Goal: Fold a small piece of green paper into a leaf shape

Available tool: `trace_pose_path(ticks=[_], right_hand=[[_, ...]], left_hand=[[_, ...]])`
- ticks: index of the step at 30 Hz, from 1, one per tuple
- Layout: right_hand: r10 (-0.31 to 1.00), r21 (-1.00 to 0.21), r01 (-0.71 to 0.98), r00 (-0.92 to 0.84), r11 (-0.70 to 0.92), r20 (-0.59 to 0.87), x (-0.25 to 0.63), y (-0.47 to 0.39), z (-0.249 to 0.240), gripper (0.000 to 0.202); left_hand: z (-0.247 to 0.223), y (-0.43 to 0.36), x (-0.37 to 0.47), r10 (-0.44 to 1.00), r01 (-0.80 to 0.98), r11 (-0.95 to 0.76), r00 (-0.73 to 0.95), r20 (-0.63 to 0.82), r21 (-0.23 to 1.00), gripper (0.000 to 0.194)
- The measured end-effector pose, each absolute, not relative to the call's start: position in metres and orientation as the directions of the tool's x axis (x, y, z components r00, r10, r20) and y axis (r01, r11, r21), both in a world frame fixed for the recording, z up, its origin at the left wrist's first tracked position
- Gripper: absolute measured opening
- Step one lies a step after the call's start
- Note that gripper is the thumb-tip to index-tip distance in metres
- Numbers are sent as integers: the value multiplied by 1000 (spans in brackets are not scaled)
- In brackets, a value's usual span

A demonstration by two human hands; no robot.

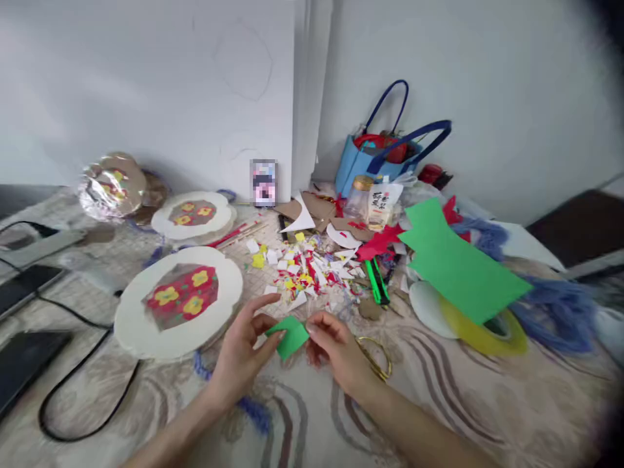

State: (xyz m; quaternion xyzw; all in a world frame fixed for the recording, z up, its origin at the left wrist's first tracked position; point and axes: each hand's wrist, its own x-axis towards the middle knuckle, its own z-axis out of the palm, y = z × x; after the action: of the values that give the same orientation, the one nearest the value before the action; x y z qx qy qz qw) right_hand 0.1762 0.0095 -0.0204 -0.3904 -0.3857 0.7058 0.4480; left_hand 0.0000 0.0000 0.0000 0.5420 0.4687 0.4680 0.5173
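Between my two hands is a small piece of green paper (294,339). My left hand (246,341) pinches its left side with the thumb on top. The fingertips of my right hand (331,344) pinch its right corner. Gold-handled scissors (377,357) lie on the cloth beside my right wrist, partly hidden by it. To the left of my left hand rests a scalloped white frame (129,312) with red and yellow flowers at its centre. A larger sheet of green paper (458,273) with a jagged edge lies to the right, over a roll of yellow tape (517,337).
Paper scraps (312,266) are heaped beyond my hands, near a green utility knife (375,281). A second flowered frame (163,218) lies at the back left. A blue bag (348,166) stands by the wall. Blue yarn (560,312) is at the right, a black cable (43,416) at the left.
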Motion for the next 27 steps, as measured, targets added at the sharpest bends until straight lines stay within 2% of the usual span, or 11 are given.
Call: trace_pose_path(ticks=[3,8,14,18,23,27], right_hand=[[934,-909,-312,-310,-277,-178,181,11,-22,31],[920,-952,-195,-360,-234,-153,182,13,-20,28],[936,-966,-181,-333,-184,-116,182,12,-23,32],[951,-966,-186,-284,-182,-125,184,12,-26,33],[956,-971,-156,-260,-180,-135,186,12,-23,32],[934,-970,-113,-312,-216,-172,187,10,-21,24]], left_hand=[[-2,5,2,996,-40,-4,90,8,999,41],[-2,6,3,982,-107,78,180,-57,991,45],[-8,11,0,958,-218,286,97,-271,933,36],[-6,10,1,928,-278,371,153,-341,886,37],[-11,5,6,899,-220,389,301,-317,895,39],[-17,6,7,900,-170,389,281,-334,905,32]])
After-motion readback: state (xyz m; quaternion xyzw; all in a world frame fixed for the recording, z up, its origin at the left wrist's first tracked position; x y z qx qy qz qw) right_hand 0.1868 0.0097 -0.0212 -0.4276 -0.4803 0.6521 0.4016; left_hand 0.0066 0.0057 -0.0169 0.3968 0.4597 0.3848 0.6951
